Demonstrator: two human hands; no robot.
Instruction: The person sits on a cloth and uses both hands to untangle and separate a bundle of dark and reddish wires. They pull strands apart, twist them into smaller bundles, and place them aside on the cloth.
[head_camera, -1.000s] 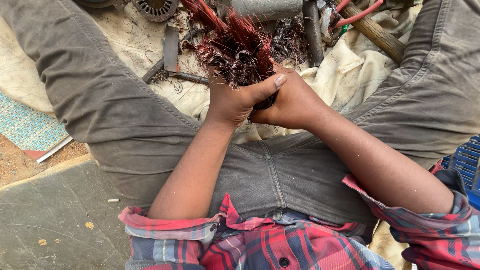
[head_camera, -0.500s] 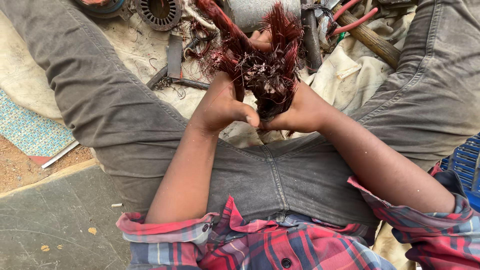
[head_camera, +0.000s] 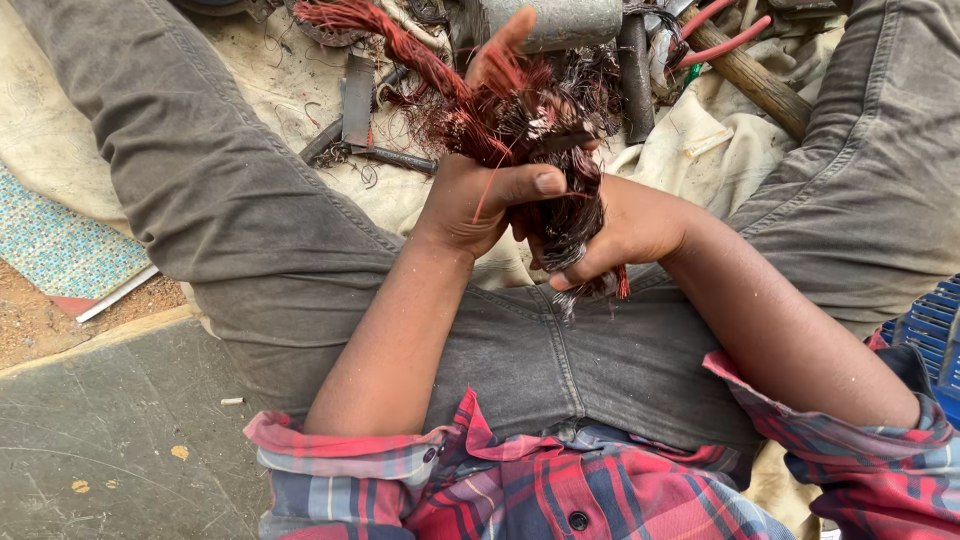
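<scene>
Copper wire bundle (head_camera: 520, 120), reddish and tangled, sits at upper centre of the frame. Left hand (head_camera: 480, 200) and right hand (head_camera: 610, 235) both have fingers clamped around it, above the grey trousers (head_camera: 300, 270).

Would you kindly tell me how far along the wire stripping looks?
Done: a loose red wire strand lies on the cloth. In hand: the left hand and right hand grip one tangled copper wire bundle. Left: that bundle is unsorted.
</scene>
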